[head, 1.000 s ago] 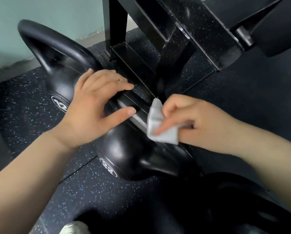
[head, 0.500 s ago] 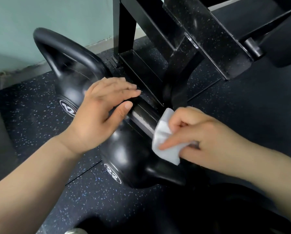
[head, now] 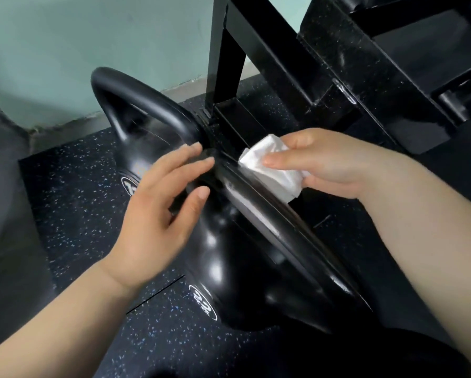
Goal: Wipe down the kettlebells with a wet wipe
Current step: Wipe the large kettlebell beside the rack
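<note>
Glossy black kettlebell marked 22 (head: 228, 268) sits on the black speckled rubber floor (head: 78, 200), its handle (head: 283, 236) running diagonally up-left. Right hand (head: 332, 165) pinches a crumpled white wet wipe (head: 269, 170), which is pressed on the handle's upper end. Left hand (head: 157, 214) has its fingers loosely extended and spread, resting on the bell beside that same handle end and gripping nothing. A second black kettlebell (head: 147, 137) stands just behind. A black metal rack frame (head: 269, 64) is at top right, a teal wall (head: 65, 50) beyond.
</note>
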The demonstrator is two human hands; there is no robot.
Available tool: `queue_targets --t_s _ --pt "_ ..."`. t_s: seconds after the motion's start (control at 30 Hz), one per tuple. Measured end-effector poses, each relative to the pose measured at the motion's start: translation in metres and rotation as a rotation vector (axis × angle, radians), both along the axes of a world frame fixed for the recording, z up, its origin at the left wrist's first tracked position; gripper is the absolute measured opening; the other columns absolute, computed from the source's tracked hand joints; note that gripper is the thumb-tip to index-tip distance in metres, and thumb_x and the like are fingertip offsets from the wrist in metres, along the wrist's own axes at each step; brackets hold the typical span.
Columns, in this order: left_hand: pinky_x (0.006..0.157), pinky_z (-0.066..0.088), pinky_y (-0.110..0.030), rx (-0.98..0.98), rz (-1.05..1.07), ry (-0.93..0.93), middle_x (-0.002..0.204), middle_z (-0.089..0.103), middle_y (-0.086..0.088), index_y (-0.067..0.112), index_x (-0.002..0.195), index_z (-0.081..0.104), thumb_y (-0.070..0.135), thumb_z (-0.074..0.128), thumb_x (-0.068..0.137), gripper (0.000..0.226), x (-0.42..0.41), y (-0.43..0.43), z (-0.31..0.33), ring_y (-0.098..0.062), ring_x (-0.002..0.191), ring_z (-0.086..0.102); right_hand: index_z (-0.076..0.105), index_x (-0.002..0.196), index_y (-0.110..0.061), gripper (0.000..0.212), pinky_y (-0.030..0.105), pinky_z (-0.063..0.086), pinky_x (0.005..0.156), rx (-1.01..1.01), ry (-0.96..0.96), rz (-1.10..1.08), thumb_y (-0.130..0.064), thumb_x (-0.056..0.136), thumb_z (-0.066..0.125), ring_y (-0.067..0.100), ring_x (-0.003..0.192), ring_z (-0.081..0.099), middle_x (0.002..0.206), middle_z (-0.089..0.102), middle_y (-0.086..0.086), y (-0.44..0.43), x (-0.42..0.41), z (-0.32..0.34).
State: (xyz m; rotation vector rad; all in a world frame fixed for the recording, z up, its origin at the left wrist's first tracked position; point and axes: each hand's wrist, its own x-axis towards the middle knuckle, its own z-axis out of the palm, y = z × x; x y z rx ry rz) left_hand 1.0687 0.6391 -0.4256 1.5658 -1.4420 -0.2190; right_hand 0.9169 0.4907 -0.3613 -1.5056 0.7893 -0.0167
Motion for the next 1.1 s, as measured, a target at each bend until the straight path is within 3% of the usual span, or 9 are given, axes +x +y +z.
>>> queue_targets --t_s 0.1,0.2,0.27,0.43,0.6,0.73,0.9,1.0,1.1 --pt "0.105 0.033 -0.015 -0.04 0.009 0.005 0.121 0.051 0.002 0.021 0.117 0.05 0.035 0.045 0.088 0.032 -0.008 -0.004 -0.008 -0.01 0.116 0.047 0.058 0.108 -0.005 0.025 0.017 0.053 0.065 0.078 -0.132 -0.197 -0.005 0.084 0.052 0.012 0.078 0.062 0.089 0.063 0.003 0.002 0.01 -0.014" --pt "0.1 0.038 -0.017 -0.091 0.063 0.024 0.114 0.055 0.0 0.018 0.108 0.055 0.031 0.051 0.086 0.026 -0.01 -0.009 -0.008 -0.011 0.108 0.052 0.063 0.094 -0.008 0.016 0.016 0.051 0.06 0.028 -0.158 -0.239 -0.002 0.081 0.055 0.009 0.066 0.061 0.077 0.063 0.002 0.013 0.018 -0.023" --pt "0.1 0.039 -0.018 -0.093 0.071 0.025 0.113 0.055 0.0 0.018 0.106 0.056 0.033 0.053 0.084 0.027 -0.009 -0.01 -0.008 -0.01 0.107 0.053 0.066 0.084 -0.014 0.013 0.017 0.05 0.07 -0.054 -0.124 -0.206 -0.004 0.078 0.06 0.005 0.069 0.062 0.072 0.066 -0.006 0.015 0.006 -0.022" --pt "0.1 0.031 -0.008 -0.061 0.039 -0.013 0.113 0.05 0.005 0.026 0.103 0.056 0.036 0.058 0.078 0.027 -0.007 -0.013 -0.011 0.018 0.112 0.04 0.071 0.052 -0.026 0.019 0.007 0.045 0.052 0.077 -0.065 -0.135 -0.008 0.056 0.066 -0.006 0.055 0.061 0.052 0.066 -0.016 0.027 -0.049 -0.014" --pt "0.098 0.027 -0.002 -0.068 0.02 -0.007 0.108 0.045 0.016 0.019 0.097 0.053 0.029 0.059 0.075 0.025 -0.008 -0.015 -0.008 0.022 0.109 0.037 0.064 0.088 -0.032 0.041 0.01 0.049 0.058 0.092 -0.136 -0.097 0.001 0.065 0.067 -0.003 0.062 0.062 0.072 0.064 -0.011 0.019 -0.033 -0.017" --pt "0.099 0.027 -0.003 -0.057 0.003 -0.016 0.111 0.044 0.016 0.018 0.1 0.053 0.03 0.058 0.077 0.026 -0.007 -0.013 -0.006 0.021 0.11 0.038 0.058 0.065 -0.021 0.026 0.008 0.046 0.054 0.006 -0.171 -0.155 0.003 0.075 0.059 -0.003 0.054 0.058 0.055 0.062 -0.013 0.017 -0.004 -0.026" --pt "0.1 0.029 -0.006 -0.038 -0.024 0.007 0.112 0.046 0.016 0.019 0.104 0.054 0.036 0.055 0.081 0.029 -0.005 -0.01 -0.004 0.017 0.111 0.041 0.064 0.048 -0.024 0.023 0.01 0.048 0.057 0.102 -0.054 0.0 -0.007 0.048 0.079 0.001 0.063 0.061 0.071 0.064 -0.005 0.022 -0.061 -0.017" --pt "0.098 0.029 -0.004 -0.046 0.01 0.005 0.11 0.046 0.017 0.019 0.101 0.055 0.031 0.059 0.078 0.027 -0.009 -0.012 -0.003 0.019 0.109 0.041 0.067 0.046 -0.025 0.015 0.012 0.048 0.056 0.184 -0.029 0.034 -0.011 0.044 0.073 0.001 0.063 0.064 0.067 0.069 -0.009 0.024 -0.08 -0.017" --pt "0.097 0.028 -0.003 -0.061 0.025 0.002 0.109 0.045 0.016 0.017 0.097 0.054 0.028 0.06 0.076 0.024 -0.014 -0.014 -0.003 0.02 0.108 0.039 0.068 0.047 -0.028 0.028 0.018 0.051 0.067 0.048 -0.065 -0.028 0.0 0.043 0.072 0.005 0.064 0.061 0.065 0.065 -0.008 0.018 -0.059 -0.022"
